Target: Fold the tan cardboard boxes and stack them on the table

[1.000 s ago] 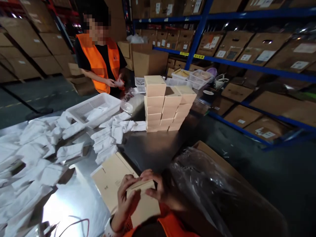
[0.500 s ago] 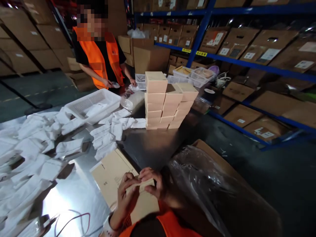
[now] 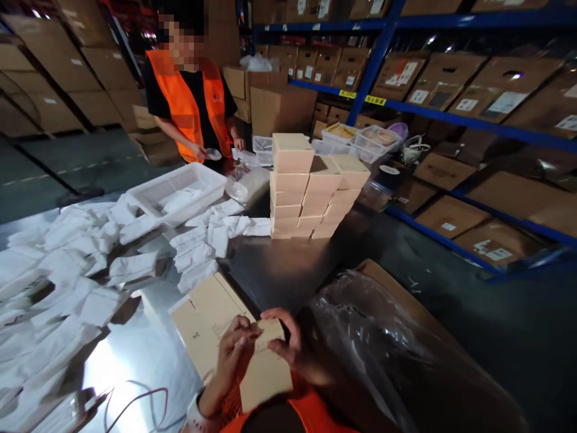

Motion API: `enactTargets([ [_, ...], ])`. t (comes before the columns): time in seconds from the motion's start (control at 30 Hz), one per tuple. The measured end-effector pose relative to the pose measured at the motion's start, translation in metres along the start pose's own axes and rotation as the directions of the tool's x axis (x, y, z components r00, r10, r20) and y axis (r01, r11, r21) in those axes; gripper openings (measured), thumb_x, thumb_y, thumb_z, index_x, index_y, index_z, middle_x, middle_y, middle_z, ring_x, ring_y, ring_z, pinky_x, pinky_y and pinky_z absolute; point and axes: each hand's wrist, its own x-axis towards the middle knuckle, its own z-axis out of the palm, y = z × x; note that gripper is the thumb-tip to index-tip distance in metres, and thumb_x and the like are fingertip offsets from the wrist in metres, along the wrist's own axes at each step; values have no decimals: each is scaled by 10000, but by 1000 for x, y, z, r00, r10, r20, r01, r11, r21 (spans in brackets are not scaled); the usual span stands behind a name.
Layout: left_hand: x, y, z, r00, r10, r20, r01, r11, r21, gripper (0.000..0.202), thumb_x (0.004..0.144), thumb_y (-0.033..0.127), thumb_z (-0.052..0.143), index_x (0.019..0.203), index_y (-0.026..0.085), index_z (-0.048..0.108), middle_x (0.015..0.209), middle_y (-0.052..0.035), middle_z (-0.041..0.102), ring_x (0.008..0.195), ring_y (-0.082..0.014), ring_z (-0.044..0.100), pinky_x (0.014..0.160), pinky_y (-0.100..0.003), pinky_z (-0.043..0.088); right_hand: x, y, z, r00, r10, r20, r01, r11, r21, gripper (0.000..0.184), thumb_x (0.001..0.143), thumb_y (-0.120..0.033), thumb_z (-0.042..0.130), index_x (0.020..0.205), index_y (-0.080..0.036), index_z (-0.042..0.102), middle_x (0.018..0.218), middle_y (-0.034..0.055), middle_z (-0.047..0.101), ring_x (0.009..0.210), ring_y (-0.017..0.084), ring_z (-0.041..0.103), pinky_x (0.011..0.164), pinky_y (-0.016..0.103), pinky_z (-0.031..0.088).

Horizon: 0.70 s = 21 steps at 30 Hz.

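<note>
Still folding the small carton [image 3: 265, 361]

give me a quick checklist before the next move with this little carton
1. Both hands on the carton: left hand and right hand pinch the small carton at its top edge: ok.
2. Carton fully formed: cannot tell, fingers cover the flaps.
3. Flat blanks within reach: flat cardboard lies just left of the hands: ok.
4. Stack of finished boxes stands upright: ok.
5. Path to the stack free: bare table between: ok.
</note>
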Motion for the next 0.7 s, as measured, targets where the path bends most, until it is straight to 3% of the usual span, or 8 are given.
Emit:
enactTargets([
  [0.1, 0, 9, 5, 988, -143, -59, 141, 990, -25, 649, 472, 708, 720, 587, 69, 708, 876, -93, 399, 853, -73, 503, 778, -185, 498, 7, 2, 3, 998, -62, -25, 63, 998, 19, 386, 760, -452, 612, 799, -70, 570, 945, 0, 608, 1126, -83, 586, 1050, -4, 484],
  [0.2, -1, 8, 3, 980, -189, -62, 188, 982, -23, 614, 476, 696, 727, 642, 105, 739, 985, -104, 416, 979, -92, 489, 875, -163, 493, 15, 9, 8, 990, -132, -40, 132, 991, -4, 314, 762, -398, 625, 768, -88, 577, 861, -30, 612, 1074, -106, 594, 1005, -10, 491],
  [0.3, -5, 1, -1, 946, -254, -199, 238, 966, -101, 629, 363, 683, 778, 673, 137, 763, 1069, -103, 475, 1070, -99, 488, 906, -122, 488, 20, 18, 9, 988, -153, -14, 152, 987, -45, 261, 790, -350, 603, 763, -91, 596, 847, -33, 619, 1050, -132, 579, 993, -35, 463],
  [0.37, -8, -4, -4, 942, -220, -252, 215, 976, -47, 705, 370, 743, 741, 669, 104, 745, 1027, -113, 514, 1020, -97, 518, 870, -138, 496, 25, 24, 6, 986, -162, 38, 165, 982, -89, 301, 811, -369, 578, 746, -75, 595, 824, -19, 616, 1062, -136, 552, 1023, -37, 431],
  [0.47, -8, -3, -1, 971, -55, -232, 89, 986, 139, 773, 599, 839, 533, 642, 72, 619, 798, -95, 503, 796, -62, 495, 742, -174, 468, 45, 30, -2, 961, -153, 232, 201, 958, -202, 449, 859, -427, 487, 652, -37, 567, 746, 9, 592, 1005, -125, 522, 996, -33, 376],
  [0.57, 1, 9, 7, 961, 121, -247, -69, 976, 209, 712, 772, 778, 388, 717, 89, 561, 697, -71, 476, 751, -57, 461, 712, -176, 437, 76, 29, -10, 853, -61, 519, 277, 895, -350, 492, 756, -577, 583, 818, -99, 681, 871, -2, 636, 906, -106, 506, 824, -33, 341],
  [0.67, 11, 20, 7, 947, 199, -251, -148, 967, 207, 603, 830, 677, 418, 834, 100, 593, 757, -71, 535, 820, -65, 502, 723, -166, 424, 104, 13, -22, 653, 196, 731, 343, 785, -517, 1075, 441, -701, 745, 1347, -154, 562, 1016, 16, 654, 637, -125, 377, 570, -43, 241],
  [0.7, 14, 22, 4, 948, 214, -237, -168, 966, 198, 549, 850, 626, 431, 888, 104, 596, 804, -71, 558, 840, -60, 510, 715, -156, 415, 111, 1, -30, 631, 289, 720, 307, 759, -574, 1223, 359, -688, 773, 1423, -154, 494, 1036, 26, 652, 586, -140, 313, 524, -54, 188],
])
